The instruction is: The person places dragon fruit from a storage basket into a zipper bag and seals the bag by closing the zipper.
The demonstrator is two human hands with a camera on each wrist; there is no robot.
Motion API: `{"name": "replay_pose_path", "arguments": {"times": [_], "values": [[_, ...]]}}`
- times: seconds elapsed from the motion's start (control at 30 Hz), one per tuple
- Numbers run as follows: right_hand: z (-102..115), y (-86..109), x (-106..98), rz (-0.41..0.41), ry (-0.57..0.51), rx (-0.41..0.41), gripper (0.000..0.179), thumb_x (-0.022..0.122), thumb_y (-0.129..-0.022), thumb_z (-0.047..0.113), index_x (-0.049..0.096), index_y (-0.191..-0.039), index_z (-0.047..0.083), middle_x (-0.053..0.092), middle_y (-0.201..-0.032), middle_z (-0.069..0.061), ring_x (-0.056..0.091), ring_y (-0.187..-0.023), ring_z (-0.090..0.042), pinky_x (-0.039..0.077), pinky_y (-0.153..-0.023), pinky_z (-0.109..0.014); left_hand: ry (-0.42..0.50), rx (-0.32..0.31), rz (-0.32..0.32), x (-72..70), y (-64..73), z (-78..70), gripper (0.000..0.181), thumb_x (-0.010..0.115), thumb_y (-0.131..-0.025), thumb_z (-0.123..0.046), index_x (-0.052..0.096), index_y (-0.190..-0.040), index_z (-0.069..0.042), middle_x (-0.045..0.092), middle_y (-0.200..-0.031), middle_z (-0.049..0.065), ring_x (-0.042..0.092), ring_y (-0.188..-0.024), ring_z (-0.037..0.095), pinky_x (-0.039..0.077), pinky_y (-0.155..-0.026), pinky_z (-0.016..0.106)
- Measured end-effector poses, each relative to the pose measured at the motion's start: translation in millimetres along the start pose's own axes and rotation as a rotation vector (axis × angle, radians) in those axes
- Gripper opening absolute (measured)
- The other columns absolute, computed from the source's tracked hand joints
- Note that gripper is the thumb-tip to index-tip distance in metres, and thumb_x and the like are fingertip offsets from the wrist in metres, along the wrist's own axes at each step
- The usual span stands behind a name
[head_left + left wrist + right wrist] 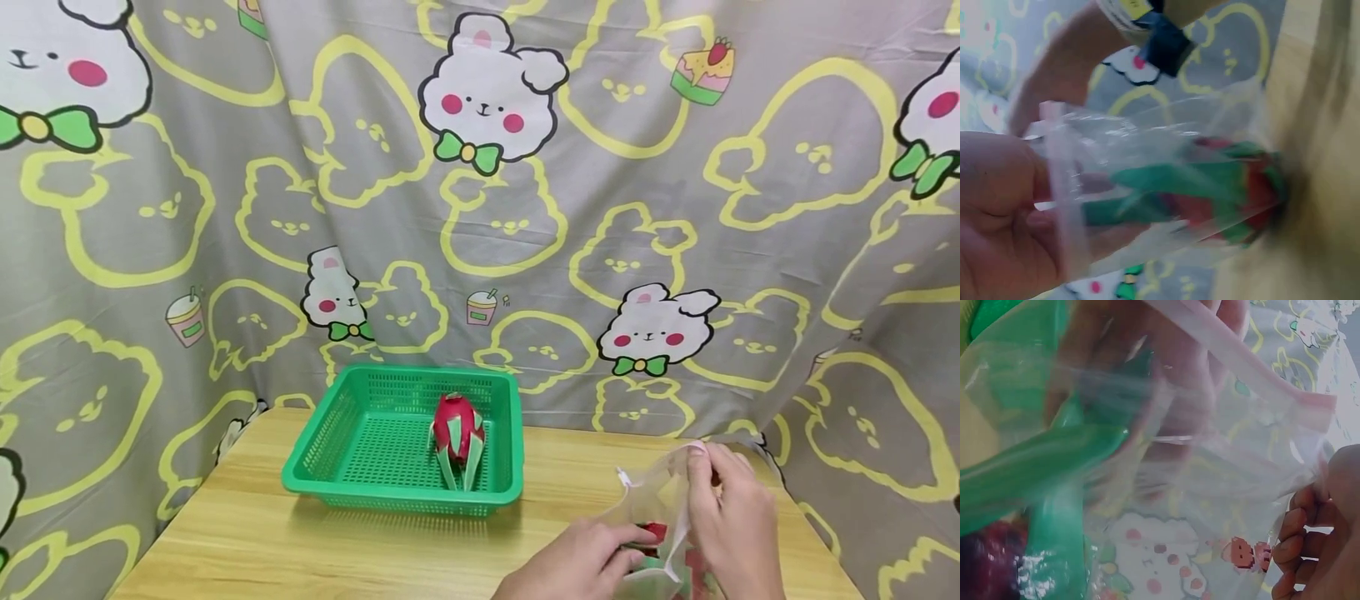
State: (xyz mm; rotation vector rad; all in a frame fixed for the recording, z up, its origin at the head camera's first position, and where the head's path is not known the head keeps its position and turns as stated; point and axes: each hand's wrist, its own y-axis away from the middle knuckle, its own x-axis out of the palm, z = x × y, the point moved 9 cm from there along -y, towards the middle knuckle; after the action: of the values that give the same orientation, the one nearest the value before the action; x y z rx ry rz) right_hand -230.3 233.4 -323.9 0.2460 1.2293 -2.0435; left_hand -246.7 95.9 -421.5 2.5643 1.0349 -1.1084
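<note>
A clear zip bag [651,497] with a pale pink top edge stands at the table's front right. My right hand [738,521] pinches its rim between thumb and fingers. Fingers of my left hand [566,562] reach through the bag's mouth and grip the green leaf tips of a dragon fruit [1229,194]. That fruit, red with long green leaves, lies inside the bag with its round end down near the wood, as the left wrist view shows. Through the plastic, the right wrist view shows the left fingers around a leaf [1116,381].
Left of the hands sits a green plastic basket [303,467] with mesh sides. Another dragon fruit [456,429] rests in its right half. The wooden table [247,533] meets a grey cartoon-print curtain [525,333] at the back and sides.
</note>
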Motion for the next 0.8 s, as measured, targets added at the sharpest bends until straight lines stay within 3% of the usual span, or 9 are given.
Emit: {"name": "replay_pose_path", "arguments": {"times": [0.07, 0.17, 0.23, 0.3, 0.37, 0.43, 0.5, 0.63, 0.8], "values": [[-1, -0.5, -5, -0.026, -0.011, 0.004, 0.028, 0.057, -0.103, 0.008, 0.062, -0.075, 0.009, 0.051, -0.072, -0.001, 0.040, -0.073, -0.007, 0.032, -0.066, -0.022, -0.092, 0.067, -0.071, -14.6, 7.6, -10.9, 0.027, 0.056, -0.107, -0.019, 0.070, -0.131, -0.021, 0.067, -0.117, -0.020, 0.052, -0.079, -0.008, 0.044, -0.072, 0.009], [-3, -0.6, -11, -0.063, -0.016, 0.007, 0.027, 0.057, -0.102, 0.007, 0.063, -0.076, 0.007, 0.052, -0.073, -0.003, 0.039, -0.074, -0.004, 0.032, -0.067, -0.024, -0.117, 0.149, -0.260, -40.7, 21.6, -20.4, 0.022, 0.061, -0.104, -0.010, 0.073, -0.122, -0.015, 0.072, -0.110, -0.012, 0.057, -0.085, -0.008, 0.046, -0.073, 0.007], [-4, -0.7, -13, -0.078, -0.018, 0.006, 0.025, 0.057, -0.102, 0.007, 0.065, -0.078, 0.006, 0.054, -0.074, -0.004, 0.038, -0.074, -0.001, 0.032, -0.068, -0.026, -0.096, 0.154, -0.393, -55.1, 30.0, -18.6, 0.020, 0.064, -0.101, -0.007, 0.072, -0.118, -0.012, 0.073, -0.109, -0.006, 0.060, -0.092, -0.006, 0.048, -0.077, 0.010], [-4, -0.8, -14, -0.089, -0.020, -0.001, 0.025, 0.057, -0.102, 0.007, 0.066, -0.079, 0.006, 0.055, -0.074, -0.004, 0.038, -0.075, 0.000, 0.032, -0.069, -0.027, -0.085, 0.112, -0.479, -62.8, 35.4, -11.1, 0.018, 0.065, -0.101, -0.010, 0.070, -0.118, -0.011, 0.070, -0.107, -0.004, 0.061, -0.097, -0.001, 0.050, -0.079, 0.013], [-4, -0.9, -14, -0.094, -0.022, -0.011, 0.025, 0.057, -0.101, 0.006, 0.066, -0.078, 0.005, 0.055, -0.074, -0.005, 0.038, -0.075, 0.001, 0.032, -0.069, -0.027, -0.097, 0.048, -0.508, -64.1, 36.8, 0.1, 0.016, 0.067, -0.101, -0.017, 0.068, -0.116, -0.012, 0.065, -0.101, -0.004, 0.059, -0.091, 0.003, 0.049, -0.074, 0.016], [-4, -0.6, -14, -0.098, -0.026, -0.016, 0.025, 0.057, -0.101, 0.006, 0.065, -0.077, 0.006, 0.055, -0.073, -0.005, 0.037, -0.074, 0.001, 0.032, -0.069, -0.027, -0.121, -0.029, -0.494, -61.4, 36.5, 11.7, 0.017, 0.068, -0.101, -0.024, 0.066, -0.113, -0.013, 0.060, -0.098, -0.005, 0.054, -0.086, 0.003, 0.046, -0.070, 0.017], [-5, 0.0, -14, -0.097, -0.029, -0.009, 0.026, 0.057, -0.101, 0.006, 0.065, -0.077, 0.007, 0.055, -0.073, -0.003, 0.037, -0.074, 0.002, 0.032, -0.068, -0.027, -0.150, -0.060, -0.487, -59.2, 34.9, 19.0, 0.012, 0.069, -0.100, -0.026, 0.066, -0.103, -0.014, 0.057, -0.088, -0.009, 0.050, -0.077, 0.001, 0.043, -0.064, 0.016], [-4, 0.2, -16, -0.097, -0.035, -0.011, 0.024, 0.058, -0.100, 0.006, 0.066, -0.078, 0.007, 0.055, -0.073, -0.003, 0.038, -0.074, 0.002, 0.032, -0.068, -0.026, -0.141, -0.044, -0.538, -60.2, 30.9, 22.8, 0.019, 0.070, -0.099, -0.020, 0.064, -0.081, -0.018, 0.052, -0.070, -0.016, 0.044, -0.063, -0.005, 0.038, -0.055, 0.014], [-2, -1.2, -22, -0.101, -0.031, 0.022, 0.027, 0.058, -0.101, 0.009, 0.063, -0.074, 0.009, 0.053, -0.071, -0.002, 0.039, -0.072, -0.001, 0.031, -0.066, -0.025, 0.027, 0.025, -0.651, -66.1, 26.7, 19.6, 0.024, 0.067, -0.094, -0.009, 0.063, -0.072, -0.018, 0.050, -0.062, -0.016, 0.043, -0.056, -0.008, 0.039, -0.050, 0.012]]}}
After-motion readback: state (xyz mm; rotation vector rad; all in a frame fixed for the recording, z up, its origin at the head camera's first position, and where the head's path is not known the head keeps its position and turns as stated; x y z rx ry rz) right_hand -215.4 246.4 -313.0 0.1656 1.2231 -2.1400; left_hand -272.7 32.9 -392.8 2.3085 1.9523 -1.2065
